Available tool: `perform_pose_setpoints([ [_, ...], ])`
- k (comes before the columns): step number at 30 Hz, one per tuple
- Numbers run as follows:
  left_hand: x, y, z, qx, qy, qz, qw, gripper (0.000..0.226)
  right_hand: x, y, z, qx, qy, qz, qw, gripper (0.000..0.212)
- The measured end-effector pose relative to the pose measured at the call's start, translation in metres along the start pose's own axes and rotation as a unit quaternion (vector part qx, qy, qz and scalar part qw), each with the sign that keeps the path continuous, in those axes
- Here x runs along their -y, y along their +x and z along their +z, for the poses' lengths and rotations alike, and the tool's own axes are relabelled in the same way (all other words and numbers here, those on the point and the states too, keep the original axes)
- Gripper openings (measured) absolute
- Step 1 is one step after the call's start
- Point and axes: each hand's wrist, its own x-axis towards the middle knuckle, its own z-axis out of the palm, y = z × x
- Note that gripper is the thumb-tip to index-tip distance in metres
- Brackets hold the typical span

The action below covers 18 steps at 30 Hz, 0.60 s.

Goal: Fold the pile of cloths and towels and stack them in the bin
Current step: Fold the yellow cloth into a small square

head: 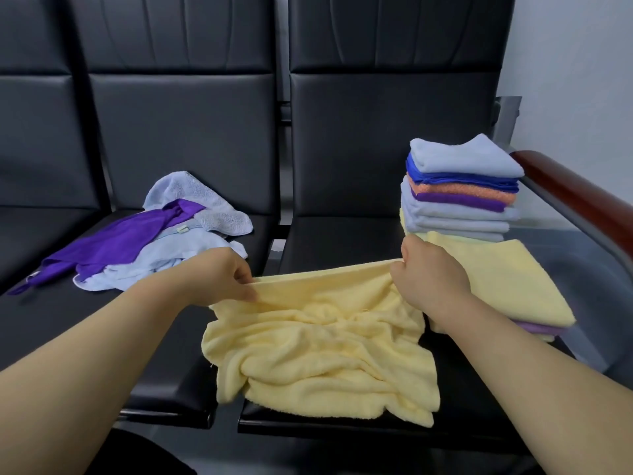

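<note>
Head view: your yellow towel (325,354) lies rumpled at lower centre, spreading toward you from its far edge. That edge runs left to right, stretched between your left hand (222,275) and right hand (431,279), each pinching an end, equally near. Beyond, the folded stack (462,186) sits upper right and the unfolded pile (154,241) centre left.

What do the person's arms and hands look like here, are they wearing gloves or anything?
Nothing is worn that shows. The left hand and right hand are bare, without gloves, and the left forearm and right forearm are bare too, with no sleeve edge in the picture. No watch, bracelet or ring is visible.
</note>
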Motion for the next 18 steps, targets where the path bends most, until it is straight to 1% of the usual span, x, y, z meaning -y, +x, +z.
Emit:
perform_pose_setpoints([
  [3, 0.009, -0.003, -0.004, -0.015, -0.011, -0.011, 1.000, 0.022, -0.001, -0.002, -0.002, 0.003, 0.000, 0.008, 1.000, 0.020],
  [8, 0.022, -0.007, -0.009, -0.029, -0.025, -0.025, 0.999, 0.015, -0.004, -0.004, -0.004, -0.002, 0.005, 0.016, 1.000, 0.020],
  [15, 0.031, -0.012, -0.012, -0.054, 0.059, -0.004, 0.997, 0.012, -0.004, -0.006, -0.001, 0.003, 0.007, 0.021, 1.000, 0.018],
  [18, 0.023, -0.016, -0.014, -0.110, 0.088, 0.020, 0.990, 0.013, -0.006, -0.006, 0.001, 0.002, 0.009, 0.019, 1.000, 0.017],
])
